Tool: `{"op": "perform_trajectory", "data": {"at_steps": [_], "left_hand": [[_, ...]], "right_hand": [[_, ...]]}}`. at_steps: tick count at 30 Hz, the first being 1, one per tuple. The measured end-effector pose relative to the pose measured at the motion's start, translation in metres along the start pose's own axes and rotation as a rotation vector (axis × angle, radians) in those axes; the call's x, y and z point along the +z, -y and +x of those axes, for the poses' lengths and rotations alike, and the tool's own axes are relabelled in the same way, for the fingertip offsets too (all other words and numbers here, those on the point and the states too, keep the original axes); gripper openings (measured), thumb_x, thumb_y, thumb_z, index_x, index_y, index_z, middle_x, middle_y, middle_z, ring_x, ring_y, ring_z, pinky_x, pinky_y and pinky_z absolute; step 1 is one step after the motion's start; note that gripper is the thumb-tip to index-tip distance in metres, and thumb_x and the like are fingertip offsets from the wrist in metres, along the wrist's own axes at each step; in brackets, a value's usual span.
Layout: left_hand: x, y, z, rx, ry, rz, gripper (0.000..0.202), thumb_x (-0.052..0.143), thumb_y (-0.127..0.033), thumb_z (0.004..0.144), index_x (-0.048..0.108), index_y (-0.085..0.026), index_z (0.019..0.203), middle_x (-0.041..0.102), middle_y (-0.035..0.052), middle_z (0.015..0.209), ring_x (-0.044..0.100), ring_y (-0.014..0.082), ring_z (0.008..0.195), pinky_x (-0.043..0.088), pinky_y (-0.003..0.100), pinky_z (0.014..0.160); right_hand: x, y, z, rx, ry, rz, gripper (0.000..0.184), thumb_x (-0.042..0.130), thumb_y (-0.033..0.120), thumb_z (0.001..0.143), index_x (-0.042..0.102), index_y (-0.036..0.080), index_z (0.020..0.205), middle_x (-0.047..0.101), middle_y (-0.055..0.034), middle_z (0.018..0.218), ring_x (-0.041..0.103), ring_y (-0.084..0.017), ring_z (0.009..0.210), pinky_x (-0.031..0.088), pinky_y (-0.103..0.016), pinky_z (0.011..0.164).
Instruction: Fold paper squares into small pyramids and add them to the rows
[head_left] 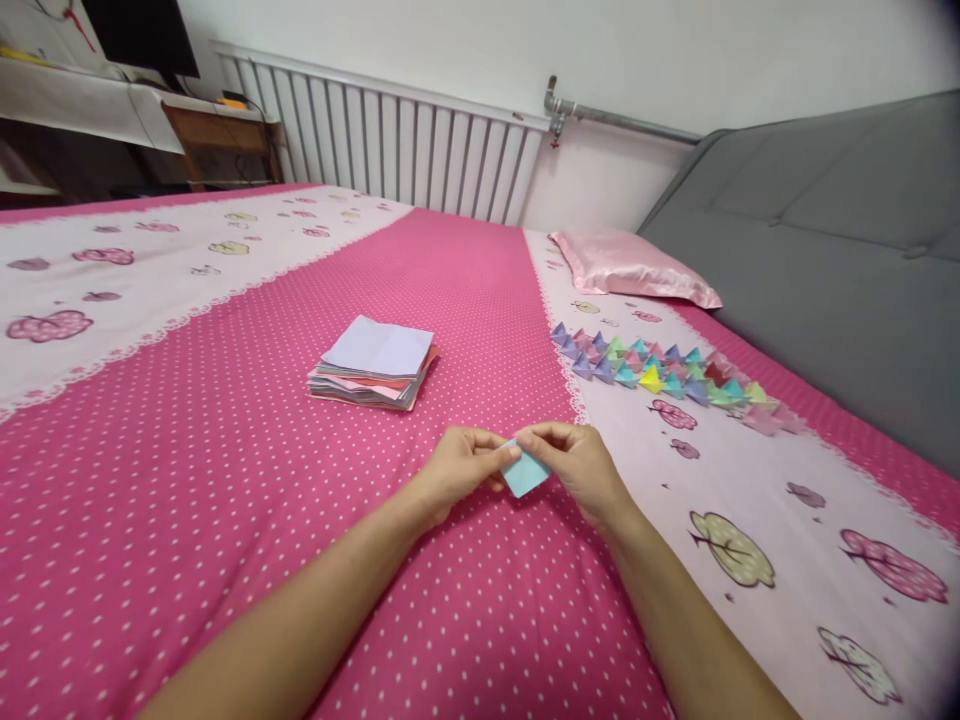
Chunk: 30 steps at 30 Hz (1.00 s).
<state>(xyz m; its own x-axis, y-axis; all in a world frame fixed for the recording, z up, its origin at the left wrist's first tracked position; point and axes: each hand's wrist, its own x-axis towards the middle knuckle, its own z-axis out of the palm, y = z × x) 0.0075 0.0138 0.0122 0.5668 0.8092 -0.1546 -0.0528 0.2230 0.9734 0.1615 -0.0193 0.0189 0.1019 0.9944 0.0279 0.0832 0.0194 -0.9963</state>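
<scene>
Between my two hands is a small folded square of light blue paper [527, 476], turned with one corner toward me. My left hand [466, 463] pinches its left side between thumb and fingers. On the other side, the thumb and fingers of my right hand [574, 460] grip the paper near its top. Beyond my left hand lies a stack of coloured paper sheets [382, 350], with a pale lilac sheet on top. Rows of small folded paper boats [651, 378] in many colours stand to the right, beyond my right hand.
A bed with a pink dotted cover [247, 420] spreads under everything. A pink pillow [630, 266] lies by the grey padded headboard [840, 240] at right. At the back are a white radiator [397, 140], a desk [217, 125] and a black monitor [142, 35].
</scene>
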Motion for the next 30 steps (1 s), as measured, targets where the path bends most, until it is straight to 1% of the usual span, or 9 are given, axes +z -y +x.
{"op": "perform_trajectory", "data": {"at_steps": [2,4,7,11,14,16,19,24,30], "left_hand": [[0.0003,0.0015,0.0006,0.006,-0.030,0.001,0.032,0.071,-0.040,0.064,0.064,-0.009,0.064,0.061,0.0039,0.055,0.051,0.0067,0.047,0.039,0.020,0.050],[0.0003,0.0019,0.0016,0.025,-0.074,-0.038,0.030,0.071,-0.038,0.063,0.063,-0.009,0.062,0.060,0.0030,0.054,0.049,0.0063,0.046,0.038,0.019,0.050],[-0.0008,0.0002,0.0030,0.067,-0.182,-0.113,0.027,0.071,-0.035,0.064,0.063,-0.009,0.064,0.061,0.0038,0.057,0.051,0.0078,0.049,0.038,0.020,0.050],[-0.0032,-0.0031,0.0030,0.103,-0.280,-0.161,0.022,0.068,-0.030,0.067,0.062,-0.009,0.066,0.061,0.0043,0.060,0.053,0.0086,0.053,0.040,0.020,0.053],[-0.0039,-0.0043,0.0019,0.111,-0.272,-0.164,0.020,0.067,-0.028,0.068,0.063,-0.009,0.066,0.061,0.0039,0.060,0.052,0.0081,0.052,0.039,0.020,0.053],[-0.0037,-0.0047,0.0011,0.111,-0.252,-0.167,0.020,0.067,-0.028,0.068,0.063,-0.009,0.065,0.060,0.0035,0.058,0.051,0.0080,0.051,0.038,0.021,0.053],[-0.0028,-0.0051,0.0006,0.107,-0.231,-0.181,0.019,0.067,-0.028,0.068,0.062,-0.010,0.065,0.061,0.0033,0.058,0.052,0.0084,0.051,0.038,0.021,0.054],[-0.0016,-0.0051,0.0008,0.102,-0.192,-0.190,0.017,0.065,-0.026,0.069,0.062,-0.010,0.063,0.061,0.0037,0.059,0.053,0.0092,0.054,0.040,0.022,0.058],[-0.0011,-0.0060,0.0007,0.082,-0.137,-0.182,0.017,0.061,-0.026,0.070,0.062,-0.011,0.063,0.062,0.0032,0.060,0.056,0.0100,0.056,0.041,0.022,0.060]], "right_hand": [[0.0024,-0.0024,0.0003,-0.010,0.001,-0.003,0.028,0.070,0.039,0.066,0.069,0.014,0.078,0.066,-0.0043,0.068,0.058,-0.014,0.059,0.044,-0.027,0.056],[0.0032,-0.0030,0.0006,-0.039,-0.003,0.006,0.033,0.068,0.038,0.068,0.067,0.015,0.092,0.067,-0.0046,0.072,0.059,-0.015,0.063,0.045,-0.028,0.058],[0.0010,-0.0008,0.0008,-0.105,0.035,-0.015,0.038,0.061,0.034,0.076,0.060,0.020,0.111,0.067,-0.0042,0.081,0.060,-0.015,0.068,0.046,-0.027,0.060],[-0.0039,0.0023,0.0010,-0.154,0.136,-0.087,0.028,0.051,0.028,0.082,0.064,0.023,0.106,0.067,-0.0058,0.097,0.061,-0.017,0.086,0.047,-0.029,0.070],[-0.0046,0.0029,0.0006,-0.225,0.177,-0.186,0.026,0.050,0.022,0.081,0.067,0.024,0.101,0.066,-0.0053,0.101,0.060,-0.018,0.095,0.045,-0.033,0.083],[-0.0037,0.0032,0.0000,-0.279,0.181,-0.244,0.027,0.053,0.018,0.078,0.068,0.025,0.099,0.064,-0.0048,0.104,0.058,-0.019,0.098,0.044,-0.033,0.085],[-0.0024,0.0033,-0.0011,-0.314,0.177,-0.295,0.030,0.054,0.015,0.074,0.068,0.025,0.099,0.061,-0.0051,0.109,0.057,-0.019,0.100,0.047,-0.032,0.081],[-0.0027,-0.0005,0.0000,-0.312,0.147,-0.322,0.033,0.055,0.013,0.072,0.068,0.026,0.099,0.059,-0.0061,0.110,0.056,-0.019,0.100,0.048,-0.031,0.078],[-0.0024,-0.0056,0.0028,-0.282,0.064,-0.293,0.022,0.060,0.017,0.071,0.072,0.023,0.088,0.061,-0.0065,0.104,0.059,-0.019,0.093,0.048,-0.031,0.075]]}}
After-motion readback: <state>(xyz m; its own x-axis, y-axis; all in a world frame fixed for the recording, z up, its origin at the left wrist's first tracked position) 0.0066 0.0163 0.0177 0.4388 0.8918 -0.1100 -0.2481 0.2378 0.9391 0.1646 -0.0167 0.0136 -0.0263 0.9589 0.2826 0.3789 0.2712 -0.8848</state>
